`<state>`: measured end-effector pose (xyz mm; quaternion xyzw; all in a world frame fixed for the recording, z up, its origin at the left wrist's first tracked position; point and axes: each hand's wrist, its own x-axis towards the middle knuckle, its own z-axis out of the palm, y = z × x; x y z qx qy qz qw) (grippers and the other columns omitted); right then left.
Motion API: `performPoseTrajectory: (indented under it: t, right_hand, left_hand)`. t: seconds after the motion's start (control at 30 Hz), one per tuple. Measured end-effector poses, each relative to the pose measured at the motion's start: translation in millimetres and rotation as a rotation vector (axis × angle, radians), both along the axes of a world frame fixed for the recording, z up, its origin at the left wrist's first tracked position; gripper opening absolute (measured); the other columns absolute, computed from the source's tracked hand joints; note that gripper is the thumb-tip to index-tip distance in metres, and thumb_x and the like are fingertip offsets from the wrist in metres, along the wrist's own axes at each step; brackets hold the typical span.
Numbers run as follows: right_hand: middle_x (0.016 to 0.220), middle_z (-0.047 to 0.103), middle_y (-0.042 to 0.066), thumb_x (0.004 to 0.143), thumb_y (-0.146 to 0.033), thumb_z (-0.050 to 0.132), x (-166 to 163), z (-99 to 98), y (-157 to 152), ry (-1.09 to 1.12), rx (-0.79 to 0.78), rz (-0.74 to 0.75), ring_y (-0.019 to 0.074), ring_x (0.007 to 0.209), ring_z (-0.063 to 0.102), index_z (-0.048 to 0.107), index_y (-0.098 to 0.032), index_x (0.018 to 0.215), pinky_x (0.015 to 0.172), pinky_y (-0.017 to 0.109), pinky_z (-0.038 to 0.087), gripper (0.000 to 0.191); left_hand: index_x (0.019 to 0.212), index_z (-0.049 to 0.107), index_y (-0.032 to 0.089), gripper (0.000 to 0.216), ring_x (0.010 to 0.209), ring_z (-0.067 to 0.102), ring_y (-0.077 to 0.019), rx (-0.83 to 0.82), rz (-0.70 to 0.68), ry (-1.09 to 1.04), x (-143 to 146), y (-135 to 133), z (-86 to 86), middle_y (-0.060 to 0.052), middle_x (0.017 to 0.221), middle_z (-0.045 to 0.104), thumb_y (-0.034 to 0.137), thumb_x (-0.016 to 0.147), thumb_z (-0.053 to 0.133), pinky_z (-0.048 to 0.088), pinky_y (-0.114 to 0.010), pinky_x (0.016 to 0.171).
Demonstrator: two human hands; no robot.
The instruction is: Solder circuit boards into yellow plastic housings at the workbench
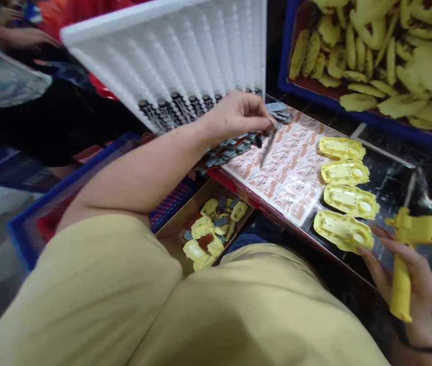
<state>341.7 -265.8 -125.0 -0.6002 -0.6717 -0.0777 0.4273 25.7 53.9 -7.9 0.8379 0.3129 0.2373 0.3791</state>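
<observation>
LH (239, 115) clamped on wire (267, 148), RH (422, 279) on glue gun (402, 282) nr table edge (347, 268), gap between.

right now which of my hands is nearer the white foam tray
Left. Your left hand is by the lower edge of the white foam tray; your right hand is farther off, at the yellow glue gun.

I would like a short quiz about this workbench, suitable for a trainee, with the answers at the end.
1. How many yellow shells are lined up beside the patterned sheet?
2. True or false: the right hand holds the yellow tool.
3. Which colour is the ribbed tray beyond the left hand? A red, B white, C blue.

Key: 1. Four; 2. True; 3. B.
</observation>
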Motion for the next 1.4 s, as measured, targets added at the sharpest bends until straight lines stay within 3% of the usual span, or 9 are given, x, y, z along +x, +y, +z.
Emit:
performPoseTrajectory:
  t: [0.13,0.27,0.4,0.6,0.77,0.93,1.07,1.17,1.4]
  right_hand:
    - [0.133,0.08,0.013,0.093,-0.041,0.089,-27,13.5,20,0.183,0.01,0.13,0.0364,0.116,0.081,0.064,-0.032,0.133,0.101,0.052,0.072,0.049]
    - [0.138,0.078,0.015,0.095,-0.056,0.084,-45,12.1,28,0.377,-0.051,0.088,0.0312,0.121,0.08,0.058,-0.028,0.122,0.101,0.046,0.07,0.046]
    - [0.115,0.084,0.006,0.095,-0.052,0.086,-55,5.7,24,0.639,-0.057,0.062,0.0215,0.09,0.085,0.054,-0.03,0.116,0.082,0.034,0.072,0.045]
    - [0.13,0.079,0.01,0.09,-0.063,0.087,-55,-4.6,23,0.625,-0.042,-0.001,0.0274,0.123,0.079,0.052,-0.03,0.119,0.104,0.044,0.068,0.056]
    - [0.116,0.082,0.007,0.097,-0.053,0.083,-50,-0.3,19,0.462,0.016,0.078,0.0244,0.106,0.084,0.052,-0.03,0.123,0.091,0.036,0.07,0.047]
    - [0.121,0.082,0.009,0.095,-0.032,0.086,-35,17.6,12,-0.044,0.058,0.063,0.0267,0.108,0.082,0.056,-0.028,0.127,0.089,0.038,0.068,0.044]
    - [0.102,0.081,0.005,0.098,-0.021,0.08,-34,32.7,14,-0.251,0.046,0.083,0.0224,0.089,0.078,0.063,-0.025,0.118,0.081,0.034,0.062,0.026]
    - [0.091,0.078,0.004,0.102,-0.019,0.073,-38,37.8,14,-0.402,0.051,0.017,0.0199,0.078,0.07,0.062,-0.024,0.113,0.074,0.031,0.057,0.016]
    - [0.08,0.071,0.001,0.102,-0.032,0.077,-42,22.7,6,-0.467,0.073,-0.151,0.019,0.073,0.066,0.064,-0.023,0.11,0.069,0.031,0.051,0.018]
  left_hand:
    - [0.094,0.073,0.018,0.048,0.108,0.082,-0.0285,-0.233,-0.289,-0.16,59,-52,-32.0,-0.011,0.11,0.086,0.065,0.094,0.082,0.067,-0.048,0.092]
    - [0.093,0.071,0.018,0.053,0.114,0.081,-0.0269,-0.36,-0.482,-0.329,98,-97,-57.4,-0.016,0.121,0.085,0.071,0.096,0.077,0.066,-0.043,0.099]
    - [0.093,0.075,0.021,0.037,0.125,0.077,-0.0268,-0.126,-0.426,-0.398,109,-125,-64.2,-0.015,0.131,0.081,0.056,0.104,0.071,0.062,-0.046,0.109]
    - [0.096,0.08,0.027,0.017,0.102,0.077,-0.0205,0.17,-0.392,-0.467,109,-140,-66.9,-0.009,0.107,0.081,0.037,0.106,0.07,0.064,-0.039,0.094]
    - [0.097,0.083,0.026,0.021,0.091,0.079,-0.0206,0.065,-0.507,-0.476,99,-136,-68.5,-0.009,0.096,0.084,0.038,0.106,0.069,0.064,-0.036,0.089]
    - [0.107,0.089,0.02,0.051,0.09,0.079,-0.0225,-0.308,-0.622,-0.092,91,-115,-57.9,-0.01,0.097,0.085,0.067,0.094,0.078,0.062,-0.033,0.088]
    - [0.101,0.088,0.016,0.066,0.099,0.077,-0.0229,-0.541,-0.499,-0.123,106,-123,-57.5,-0.009,0.102,0.085,0.08,0.085,0.08,0.06,-0.033,0.095]
    - [0.089,0.084,0.016,0.066,0.088,0.075,-0.0185,-0.706,-0.385,-0.296,119,-138,-64.7,-0.006,0.092,0.083,0.079,0.07,0.093,0.059,-0.032,0.091]
    - [0.081,0.082,0.017,0.062,0.082,0.075,-0.0153,-0.833,-0.228,-0.458,127,-158,-76.3,-0.003,0.087,0.083,0.071,0.059,0.103,0.061,-0.029,0.085]
